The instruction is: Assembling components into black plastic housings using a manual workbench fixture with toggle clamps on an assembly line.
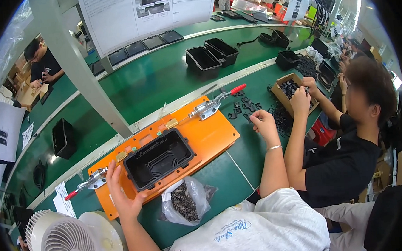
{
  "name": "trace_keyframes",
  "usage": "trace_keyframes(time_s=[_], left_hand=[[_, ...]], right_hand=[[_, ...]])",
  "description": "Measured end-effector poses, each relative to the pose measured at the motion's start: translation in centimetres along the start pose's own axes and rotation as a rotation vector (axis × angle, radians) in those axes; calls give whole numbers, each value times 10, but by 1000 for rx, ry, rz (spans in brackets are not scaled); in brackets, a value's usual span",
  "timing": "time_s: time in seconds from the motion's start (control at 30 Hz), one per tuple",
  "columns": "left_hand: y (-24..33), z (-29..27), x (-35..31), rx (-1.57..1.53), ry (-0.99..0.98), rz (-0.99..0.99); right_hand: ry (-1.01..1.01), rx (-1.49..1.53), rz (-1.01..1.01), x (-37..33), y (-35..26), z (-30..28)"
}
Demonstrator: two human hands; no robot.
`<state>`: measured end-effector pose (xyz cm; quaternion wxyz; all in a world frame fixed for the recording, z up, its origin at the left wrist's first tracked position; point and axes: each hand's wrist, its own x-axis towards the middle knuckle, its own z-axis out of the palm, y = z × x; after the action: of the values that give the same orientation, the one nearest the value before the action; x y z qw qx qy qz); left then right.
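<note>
A black rectangular plastic box (pixel 159 158), its open side up, sits in an orange fixture plate (pixel 215 129) on the bench. My left hand (pixel 122 194) rests at the box's left end with fingers and thumb spread, the thumb by the near corner. Farther right, my right hand (pixel 266 127) pinches at the edge of several loose small black plastic parts (pixel 243 105); one dark piece shows at its fingertips, partly hidden. Red-handled toggle clamps (pixel 207 109) are mounted at both ends of the plate. A clear bag of dark screws (pixel 185 202) lies just in front of the box.
A white fan (pixel 63 244) stands at the near left. On my right, a co-worker (pixel 346 162) reaches into a cardboard box (pixel 281 90) of black parts. Beyond the fixture, a green conveyor (pixel 161 75) carries open black boxes (pixel 204 63). A metal post (pixel 82 73) rises behind the plate.
</note>
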<state>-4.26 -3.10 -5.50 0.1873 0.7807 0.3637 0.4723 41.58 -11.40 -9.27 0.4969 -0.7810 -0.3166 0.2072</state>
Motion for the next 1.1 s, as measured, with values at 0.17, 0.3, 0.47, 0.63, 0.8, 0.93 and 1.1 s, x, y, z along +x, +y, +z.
trace_keyframes(time_s=[0.17,0.3,0.47,0.63,0.8,0.93,1.1], left_hand=[[39,12,-5,-201,247,-51],[87,38,5,-639,-78,-201],[72,56,-9,-957,-27,-347],[58,27,-7,-1078,99,-571],[58,20,-11,-1080,229,-534],[42,19,-23,-1008,152,-427],[53,16,-24,-1005,110,-470]], right_hand=[[-406,529,-54,-56,-77,24],[-790,562,-76,-123,-131,68],[-1075,765,4,-149,-133,107],[-978,914,6,-138,-132,109],[-935,953,78,-141,-133,112],[-993,959,118,-140,-123,118],[-1058,1028,242,-143,-127,116]])
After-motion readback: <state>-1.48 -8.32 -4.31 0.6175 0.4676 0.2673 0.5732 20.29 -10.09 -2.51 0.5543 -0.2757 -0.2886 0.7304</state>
